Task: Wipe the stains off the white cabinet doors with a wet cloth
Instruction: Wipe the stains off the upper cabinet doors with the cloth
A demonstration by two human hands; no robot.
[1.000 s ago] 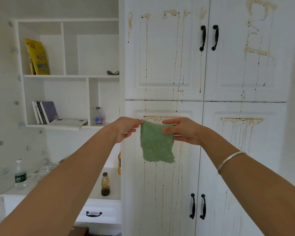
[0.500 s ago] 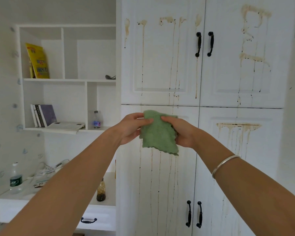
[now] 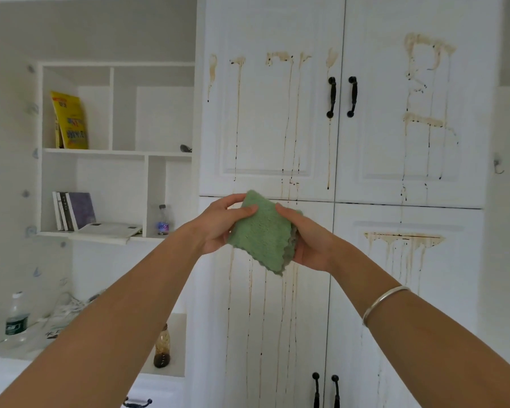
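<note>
Where the green cloth (image 3: 259, 234) hung flat a second ago, pinched by its top corners, it is now folded into a thicker pad between both hands. Left hand (image 3: 217, 223): thumb on the near face, fingers curled behind the top edge, gripping. Right hand (image 3: 311, 241): fingers curled round the right edge, gripping; a grey underlayer shows at that fold. The cloth sits mid-frame, held in the air in front of the seam between the upper and lower white cabinet doors (image 3: 271, 128), apparently not touching them. The view has tilted up, so more of the upper doors shows. Brown drip stains (image 3: 424, 125) all look untouched: 1 o'clock on the upper right door, 12 o'clock along the upper left door, 3 o'clock on the lower right door, long runs at 6 o'clock under the cloth. Judgement: the fold is prep and no wiping has started. Next, probably, one hand takes the pad to a stain, likely a high one.
</note>
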